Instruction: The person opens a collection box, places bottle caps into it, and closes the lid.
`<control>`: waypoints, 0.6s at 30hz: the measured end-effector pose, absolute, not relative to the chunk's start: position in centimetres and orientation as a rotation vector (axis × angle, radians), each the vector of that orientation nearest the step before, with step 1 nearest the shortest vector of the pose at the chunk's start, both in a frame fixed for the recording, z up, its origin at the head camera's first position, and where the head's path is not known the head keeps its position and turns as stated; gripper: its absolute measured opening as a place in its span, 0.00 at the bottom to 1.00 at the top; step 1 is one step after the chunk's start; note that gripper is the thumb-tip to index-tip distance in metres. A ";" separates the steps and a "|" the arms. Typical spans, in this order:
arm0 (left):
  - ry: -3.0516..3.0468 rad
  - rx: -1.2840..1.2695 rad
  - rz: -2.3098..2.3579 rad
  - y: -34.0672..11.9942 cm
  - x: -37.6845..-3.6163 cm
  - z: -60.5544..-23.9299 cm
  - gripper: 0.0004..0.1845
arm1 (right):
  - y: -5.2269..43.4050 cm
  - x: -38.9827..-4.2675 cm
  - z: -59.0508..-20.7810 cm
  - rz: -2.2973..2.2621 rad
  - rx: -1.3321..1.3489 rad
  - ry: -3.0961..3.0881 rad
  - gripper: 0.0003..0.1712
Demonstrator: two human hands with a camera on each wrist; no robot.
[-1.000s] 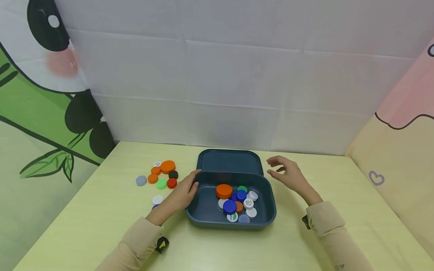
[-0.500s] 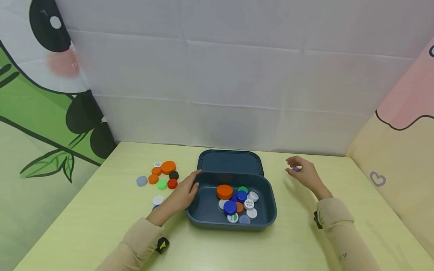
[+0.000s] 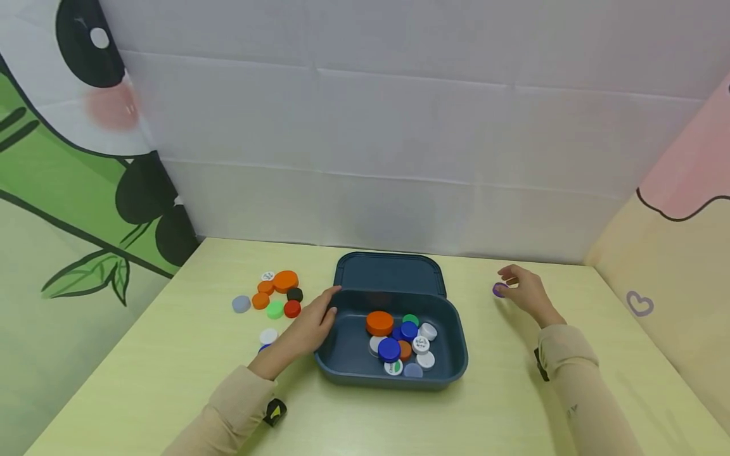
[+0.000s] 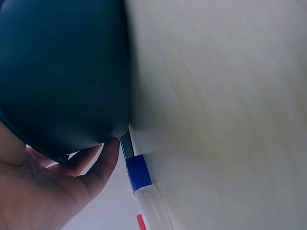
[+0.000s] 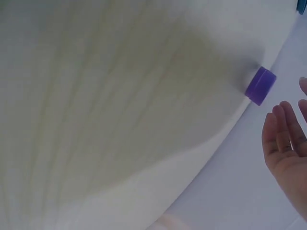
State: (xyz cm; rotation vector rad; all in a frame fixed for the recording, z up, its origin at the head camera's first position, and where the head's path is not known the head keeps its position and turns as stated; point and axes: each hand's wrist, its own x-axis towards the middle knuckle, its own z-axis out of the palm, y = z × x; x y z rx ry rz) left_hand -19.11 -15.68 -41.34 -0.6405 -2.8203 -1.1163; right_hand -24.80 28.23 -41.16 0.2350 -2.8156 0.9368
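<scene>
My left hand (image 3: 308,323) holds the left rim of the dark blue box (image 3: 342,379) near its back corner, thumb and fingers around the edge; in the left wrist view the fingers bend close against the wall. Inside the box lie several bottle caps: a large orange cap (image 3: 379,323), a blue cap (image 3: 389,349), a green cap (image 3: 410,320) and white ones. At the right, a purple cap (image 3: 498,290) is on the table with my right hand (image 3: 526,292) just beside it. The right wrist view shows the purple cap (image 5: 260,86) apart from the relaxed fingers.
Left of the box, loose caps lie in a cluster, among them a big orange cap (image 3: 286,281), a black cap (image 3: 294,294) and a red cap (image 3: 293,308). A white cap (image 3: 268,336) lies nearer, beside my left forearm. The lid (image 3: 390,271) extends behind the box.
My right hand has moved right, away from the box, to beside the purple cap, which has come into view. The left hand keeps its place on the rim.
</scene>
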 end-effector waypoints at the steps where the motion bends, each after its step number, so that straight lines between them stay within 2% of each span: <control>1: -2.821 -0.638 -1.119 -15.7 -19.1 -41.3 0.24 | 28.3 -24.9 -41.2 0.937 0.225 -2.828 0.19; 18: -2.820 -0.633 -1.104 -15.7 -19.2 -41.4 0.24 | 28.1 -26.0 -42.0 0.899 0.160 -2.907 0.17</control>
